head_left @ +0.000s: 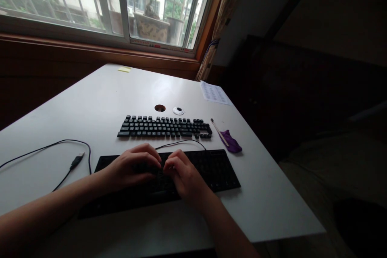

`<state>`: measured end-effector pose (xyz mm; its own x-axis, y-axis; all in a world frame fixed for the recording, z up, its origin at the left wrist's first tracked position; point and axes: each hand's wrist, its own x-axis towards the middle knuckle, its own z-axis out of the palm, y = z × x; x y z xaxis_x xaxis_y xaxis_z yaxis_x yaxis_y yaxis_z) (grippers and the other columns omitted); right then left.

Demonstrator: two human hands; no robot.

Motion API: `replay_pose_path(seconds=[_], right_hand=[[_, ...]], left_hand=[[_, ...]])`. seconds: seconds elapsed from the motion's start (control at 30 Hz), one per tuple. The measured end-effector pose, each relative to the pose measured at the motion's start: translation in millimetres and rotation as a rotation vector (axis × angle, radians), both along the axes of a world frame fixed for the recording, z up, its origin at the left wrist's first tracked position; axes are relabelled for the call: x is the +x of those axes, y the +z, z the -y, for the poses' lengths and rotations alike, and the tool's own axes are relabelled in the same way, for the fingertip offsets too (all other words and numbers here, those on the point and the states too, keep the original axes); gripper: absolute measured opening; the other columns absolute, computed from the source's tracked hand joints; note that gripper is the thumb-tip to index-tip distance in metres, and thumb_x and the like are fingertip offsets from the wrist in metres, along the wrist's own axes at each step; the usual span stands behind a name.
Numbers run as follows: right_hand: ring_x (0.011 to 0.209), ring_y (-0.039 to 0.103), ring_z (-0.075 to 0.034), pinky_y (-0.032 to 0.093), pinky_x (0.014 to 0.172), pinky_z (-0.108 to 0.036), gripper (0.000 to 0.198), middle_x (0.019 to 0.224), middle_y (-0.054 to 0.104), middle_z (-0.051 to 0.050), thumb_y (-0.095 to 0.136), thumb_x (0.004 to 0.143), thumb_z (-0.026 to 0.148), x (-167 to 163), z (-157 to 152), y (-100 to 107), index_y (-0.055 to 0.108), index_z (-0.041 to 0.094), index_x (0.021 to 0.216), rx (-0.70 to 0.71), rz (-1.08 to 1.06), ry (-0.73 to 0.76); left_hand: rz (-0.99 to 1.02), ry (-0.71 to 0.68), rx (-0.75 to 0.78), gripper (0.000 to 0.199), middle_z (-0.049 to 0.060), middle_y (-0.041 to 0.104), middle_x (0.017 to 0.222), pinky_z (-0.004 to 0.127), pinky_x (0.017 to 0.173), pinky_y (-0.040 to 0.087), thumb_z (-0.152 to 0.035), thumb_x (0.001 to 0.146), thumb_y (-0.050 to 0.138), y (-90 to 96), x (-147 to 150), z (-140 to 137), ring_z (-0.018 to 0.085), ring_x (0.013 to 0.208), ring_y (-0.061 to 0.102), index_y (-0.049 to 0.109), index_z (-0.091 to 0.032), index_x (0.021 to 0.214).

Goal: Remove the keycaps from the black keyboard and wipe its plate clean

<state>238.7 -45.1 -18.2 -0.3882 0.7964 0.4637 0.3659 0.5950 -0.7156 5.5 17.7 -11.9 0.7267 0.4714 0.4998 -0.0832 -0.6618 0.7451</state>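
A black keyboard (222, 171) lies on the white table under both of my hands; the dark surface between them is hard to make out. My left hand (137, 166) rests over its left half, fingers bent forward and the thumb apart from them. Just to the right, my right hand (184, 171) has its fingers curled together in a pinch at the keyboard's middle. Whatever is in that pinch is hidden. Behind the keyboard, loose black keycaps (157, 127) are laid out in rows like a keyboard.
On the white table (266, 193), a purple cloth (231, 142) and a thin brush-like stick (220, 133) lie to the right. A USB cable (76, 161) runs along the left. A cable hole (160, 108), its round cover (178, 111), printed paper (215, 92) and yellow notes (124, 69) are farther back.
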Motion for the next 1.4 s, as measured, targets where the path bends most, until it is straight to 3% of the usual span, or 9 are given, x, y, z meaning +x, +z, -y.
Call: replay_pose_path(seconds=[0.6,0.77,0.97,1.27,1.4], right_hand=[[0.085,0.057,-0.018,0.051,0.077,-0.032,0.021,0.098,0.054,-0.005,0.047,0.091,0.003,-3,3,-1,0.056,0.022,0.096,0.102,0.069,-0.182],[0.084,0.057,-0.019,0.051,0.075,-0.031,0.020,0.097,0.056,-0.006,0.047,0.094,0.004,-3,5,-2,0.057,0.022,0.096,0.158,0.199,-0.209],[0.085,0.057,-0.019,0.051,0.076,-0.033,0.017,0.095,0.057,-0.006,0.048,0.095,0.007,1,7,-1,0.057,0.022,0.097,0.168,0.161,-0.216],[0.089,0.058,-0.022,0.048,0.078,-0.037,0.013,0.093,0.058,-0.006,0.049,0.097,0.019,8,15,11,0.059,0.021,0.103,0.170,0.110,-0.203],[0.090,0.058,-0.023,0.048,0.078,-0.038,0.024,0.093,0.060,-0.007,0.044,0.103,0.036,9,14,9,0.062,0.021,0.106,0.163,0.098,-0.193]], left_hand=[[0.099,0.047,-0.080,0.019,0.008,0.070,0.107,0.030,0.084,0.059,-0.014,0.092,0.070,-2.7,-4,-2,0.020,0.097,0.071,0.068,-0.020,0.111],[0.151,0.031,-0.180,0.016,0.009,0.068,0.108,0.031,0.084,0.059,-0.016,0.093,0.069,-7.0,-5,-4,0.021,0.099,0.069,0.067,-0.018,0.109],[0.113,0.042,-0.295,0.017,0.009,0.068,0.110,0.032,0.089,0.059,-0.019,0.095,0.068,-7.3,-5,-5,0.022,0.103,0.068,0.069,-0.019,0.112],[-0.019,0.110,-0.253,0.021,0.008,0.070,0.110,0.034,0.091,0.058,-0.027,0.096,0.067,-2.7,-7,-7,0.023,0.103,0.068,0.072,-0.021,0.116],[-0.038,0.099,-0.244,0.022,0.008,0.070,0.110,0.033,0.089,0.058,-0.029,0.096,0.067,-1.1,-7,-7,0.022,0.102,0.068,0.072,-0.021,0.116]])
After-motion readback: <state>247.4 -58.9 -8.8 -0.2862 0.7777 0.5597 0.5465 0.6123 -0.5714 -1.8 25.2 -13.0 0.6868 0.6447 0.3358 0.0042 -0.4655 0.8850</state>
